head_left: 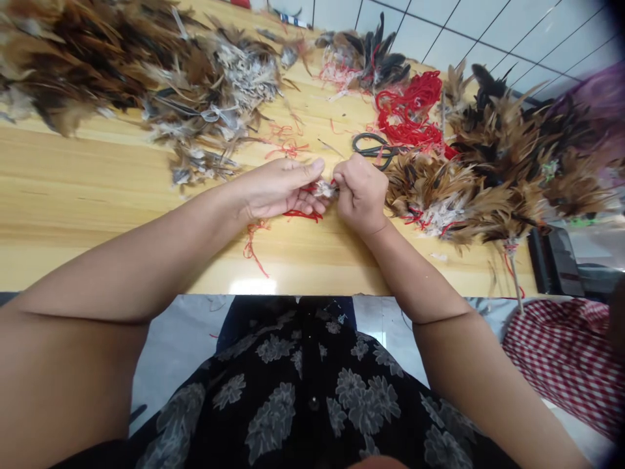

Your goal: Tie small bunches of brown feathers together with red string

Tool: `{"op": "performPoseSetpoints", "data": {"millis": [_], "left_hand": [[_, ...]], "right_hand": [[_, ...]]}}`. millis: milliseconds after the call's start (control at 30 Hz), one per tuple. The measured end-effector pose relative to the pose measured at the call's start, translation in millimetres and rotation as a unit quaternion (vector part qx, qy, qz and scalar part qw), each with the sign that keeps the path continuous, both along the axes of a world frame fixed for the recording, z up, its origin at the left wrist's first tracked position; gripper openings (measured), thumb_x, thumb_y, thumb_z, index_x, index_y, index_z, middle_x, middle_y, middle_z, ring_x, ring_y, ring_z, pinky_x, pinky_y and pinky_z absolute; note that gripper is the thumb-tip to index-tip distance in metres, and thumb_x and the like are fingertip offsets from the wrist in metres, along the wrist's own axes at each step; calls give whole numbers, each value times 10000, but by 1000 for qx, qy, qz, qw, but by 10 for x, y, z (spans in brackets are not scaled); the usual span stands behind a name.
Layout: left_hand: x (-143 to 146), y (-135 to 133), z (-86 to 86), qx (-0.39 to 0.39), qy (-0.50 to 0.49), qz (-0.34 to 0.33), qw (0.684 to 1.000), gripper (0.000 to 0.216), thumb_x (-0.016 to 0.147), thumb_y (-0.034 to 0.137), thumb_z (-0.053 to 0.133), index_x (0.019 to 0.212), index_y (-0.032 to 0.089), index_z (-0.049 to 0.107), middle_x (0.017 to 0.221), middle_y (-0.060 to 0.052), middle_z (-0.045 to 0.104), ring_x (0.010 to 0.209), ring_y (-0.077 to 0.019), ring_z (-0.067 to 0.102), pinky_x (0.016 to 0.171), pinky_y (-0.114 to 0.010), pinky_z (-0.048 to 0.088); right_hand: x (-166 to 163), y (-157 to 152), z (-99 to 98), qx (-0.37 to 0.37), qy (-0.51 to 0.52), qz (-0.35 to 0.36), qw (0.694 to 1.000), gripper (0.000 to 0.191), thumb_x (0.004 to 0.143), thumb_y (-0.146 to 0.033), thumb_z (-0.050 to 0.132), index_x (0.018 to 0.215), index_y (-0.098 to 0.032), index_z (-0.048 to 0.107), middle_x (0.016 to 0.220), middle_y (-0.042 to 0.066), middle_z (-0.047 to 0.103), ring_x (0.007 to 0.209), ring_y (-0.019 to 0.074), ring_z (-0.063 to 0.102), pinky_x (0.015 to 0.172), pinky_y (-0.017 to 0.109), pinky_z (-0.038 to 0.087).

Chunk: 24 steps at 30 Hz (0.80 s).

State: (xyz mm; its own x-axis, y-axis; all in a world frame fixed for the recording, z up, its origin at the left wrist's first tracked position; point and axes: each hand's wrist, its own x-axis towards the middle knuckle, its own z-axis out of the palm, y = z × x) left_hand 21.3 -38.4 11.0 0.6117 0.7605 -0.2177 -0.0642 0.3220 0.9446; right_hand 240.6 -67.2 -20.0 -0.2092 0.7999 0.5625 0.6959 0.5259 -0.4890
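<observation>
My left hand is palm up over the table, its fingers loosely curled and its thumb raised, with red yarn running across and below its fingers. Beside it my right hand is closed in a fist. A small whitish feather bundle with red yarn at it shows between the hands, its end going into the right fist. The fist hides how far the bundle reaches inside. Just beyond the right hand lie black-handled scissors, partly covered by it.
A large heap of brown feathers covers the back left of the wooden table. A red yarn skein lies behind the scissors. Tied feather bundles are piled at right, near a feather-topped stick. A tiled wall stands behind.
</observation>
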Motion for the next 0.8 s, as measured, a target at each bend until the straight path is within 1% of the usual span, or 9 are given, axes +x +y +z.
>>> {"op": "performPoseSetpoints", "data": {"millis": [100,267,333,400,500,533,600,700,800], "left_hand": [[-29,5,23,-9,-20,-41,999,493,1021,589,1021,912,173,780,805,-91,768,789,-272,832,641,-317,659],[-81,41,44,-31,-65,-67,995,412,879,385,1146,919,163,801,877,-89,787,870,-226,797,714,-288,629],[-65,42,25,-18,-65,-49,997,407,859,329,1144,921,155,780,868,-92,775,833,-223,790,706,-302,616],[-38,39,-2,13,-54,-10,998,397,861,298,1123,924,160,756,844,-82,753,772,-222,776,690,-323,603],[-15,57,-40,61,-37,56,996,414,885,283,1093,913,194,690,820,-43,717,749,-216,757,702,-334,595],[-16,73,-52,73,-33,72,994,436,893,287,1088,906,207,660,815,-29,703,762,-212,754,716,-332,594],[-25,112,-75,88,-35,92,991,477,897,282,1082,902,224,609,819,-5,681,788,-194,736,751,-326,589],[-31,153,-99,95,-70,102,988,478,872,206,1054,901,232,577,810,26,650,783,-155,668,785,-313,559],[-3,136,-88,104,-76,114,985,416,871,93,958,878,236,568,783,37,646,765,-147,616,785,-313,531]], "right_hand": [[-32,-34,54,35,-64,-4,997,606,1205,-629,300,945,-281,722,846,77,648,826,247,669,886,478,607],[-94,-45,154,-16,-37,-16,999,467,1165,-639,495,1037,-282,767,866,47,636,954,247,740,1028,464,629],[-126,-54,175,-26,-41,-7,999,466,1168,-649,493,1129,-286,783,924,51,675,978,243,745,1024,447,629],[-146,-57,169,-23,-49,5,999,474,1186,-636,456,1225,-292,779,1031,65,723,1001,242,750,1022,442,631],[-137,-31,96,-10,9,14,1000,456,1206,-617,440,1301,-280,731,1150,84,741,1082,254,765,1058,449,647],[-128,-13,59,-6,41,13,999,453,1209,-617,439,1304,-269,712,1151,87,739,1094,255,768,1061,450,655],[-112,27,-25,-13,82,10,996,462,1214,-623,419,1290,-256,689,1101,84,737,1030,245,761,1016,446,669],[-118,79,-143,-74,101,4,992,450,1209,-651,452,1235,-271,690,1007,50,731,861,213,691,937,424,666],[-152,115,-232,-118,118,14,986,434,1187,-680,543,1190,-276,701,961,30,725,818,205,655,904,412,660]]}}
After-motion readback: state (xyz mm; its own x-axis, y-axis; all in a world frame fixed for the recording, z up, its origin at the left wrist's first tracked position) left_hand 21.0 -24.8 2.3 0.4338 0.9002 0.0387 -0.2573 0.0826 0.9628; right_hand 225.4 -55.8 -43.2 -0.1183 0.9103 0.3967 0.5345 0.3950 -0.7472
